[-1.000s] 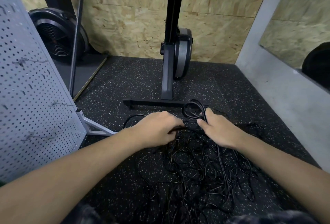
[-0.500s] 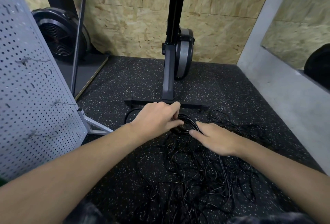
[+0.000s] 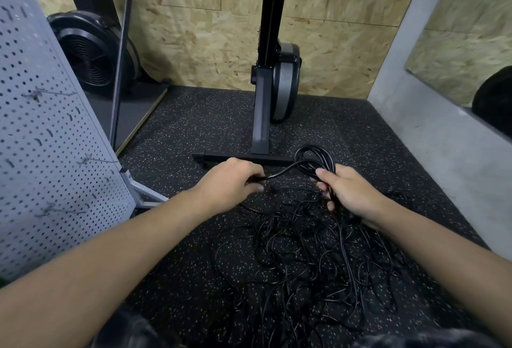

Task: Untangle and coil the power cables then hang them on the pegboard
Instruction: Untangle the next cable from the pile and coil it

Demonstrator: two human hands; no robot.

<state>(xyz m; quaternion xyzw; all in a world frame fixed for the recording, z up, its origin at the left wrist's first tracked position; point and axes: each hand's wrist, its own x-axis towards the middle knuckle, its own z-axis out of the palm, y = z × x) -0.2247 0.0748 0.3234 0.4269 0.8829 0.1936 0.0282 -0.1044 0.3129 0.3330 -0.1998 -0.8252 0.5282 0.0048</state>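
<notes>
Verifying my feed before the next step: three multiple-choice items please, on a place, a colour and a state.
1. Where is the grey perforated metal pegboard relative to the tangled pile of thin cables? A left B right C on top
2. What colour are those cables? A white B orange C black
3. The right hand is: A flat on the floor B gripping a coiled bunch of cable loops C touching the pegboard
Answers: 1 A, it fills the left edge; 2 C, all are black; 3 B, its fingers curl round the loops while the left hand pinches a strand leading from them.
</notes>
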